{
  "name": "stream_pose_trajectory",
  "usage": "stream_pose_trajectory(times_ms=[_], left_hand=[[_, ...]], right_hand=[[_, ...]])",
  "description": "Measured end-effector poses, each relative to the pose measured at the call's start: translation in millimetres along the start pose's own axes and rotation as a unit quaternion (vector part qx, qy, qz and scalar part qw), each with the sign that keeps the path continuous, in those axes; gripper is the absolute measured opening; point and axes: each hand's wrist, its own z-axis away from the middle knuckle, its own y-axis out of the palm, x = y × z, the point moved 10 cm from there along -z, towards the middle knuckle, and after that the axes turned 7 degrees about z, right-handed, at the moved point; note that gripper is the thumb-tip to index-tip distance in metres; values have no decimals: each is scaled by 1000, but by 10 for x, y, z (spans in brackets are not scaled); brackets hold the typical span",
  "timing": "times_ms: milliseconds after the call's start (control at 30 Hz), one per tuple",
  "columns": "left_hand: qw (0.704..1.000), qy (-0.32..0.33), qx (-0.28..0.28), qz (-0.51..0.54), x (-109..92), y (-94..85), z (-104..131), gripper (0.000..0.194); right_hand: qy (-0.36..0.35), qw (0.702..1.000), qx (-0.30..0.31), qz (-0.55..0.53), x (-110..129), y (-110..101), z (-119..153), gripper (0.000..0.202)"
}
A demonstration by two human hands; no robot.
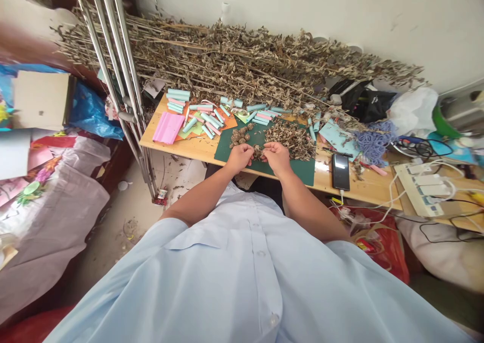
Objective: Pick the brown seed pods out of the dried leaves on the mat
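The person's two hands meet near the front edge of a green mat (pixel 302 174), which lies on a wooden counter (pixel 196 153). The left hand (pixel 242 157) and the right hand (pixel 277 156) both have their fingers curled in, pinching a small clump of dried leaves (pixel 258 153) from opposite sides. The fingers cover part of the clump, so it is hard to tell how tightly it is packed, but it seems to be the same brown stuff as the pile beside it.

Just beyond the left hand, a group of brown balls (pixel 239 137) sits on the mat. Beyond and beside the right hand spreads a loose pile of crumpled leaves (pixel 293 136), reaching towards the mat's right edge.

At the left end of the counter lies a pink sheet (pixel 168 128), with blue and pink paper rolls (pixel 178 95) behind it; more such rolls are scattered along the back. To the right of the mat, a dark phone (pixel 341 172) lies face up with a white cable plugged into its lower end. Blue yarn (pixel 376 142) is heaped behind it, and a white power strip (pixel 418 187) with several plugs lies farther right. Long dried stalks (pixel 227 60) stretch across the back, near the wall, and metal poles (pixel 124 75) stand at the counter's left end.
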Motion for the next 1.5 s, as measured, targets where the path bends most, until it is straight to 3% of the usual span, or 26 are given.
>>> stream_pose_trajectory(times_ms=[167, 467, 633, 733, 1000, 1500], left_hand=[[999, -1, -32, 31, 43, -70, -31, 12], [999, -6, -26, 23, 56, -38, -29, 13], [998, 6, -18, 52, 39, -23, -33, 30], [998, 14, -16, 62, 34, -26, -25, 29], [997, 21, 61, 34, 33, 91, -5, 16], [999, 39, -2, 36, 48, -4, -29, 14]], right_hand=[[-4, 1000, -6, 5, -20, -66, -21, 31], [-1, 999, 0, -38, 30, -9, 34, 32], [2, 999, 0, -46, 27, 15, 33, 32], [6, 998, 3, -64, 23, 31, 38, 33], [-4, 996, 32, -80, 90, 159, 80, 34], [-3, 998, 20, -65, 46, 128, 63, 34]])
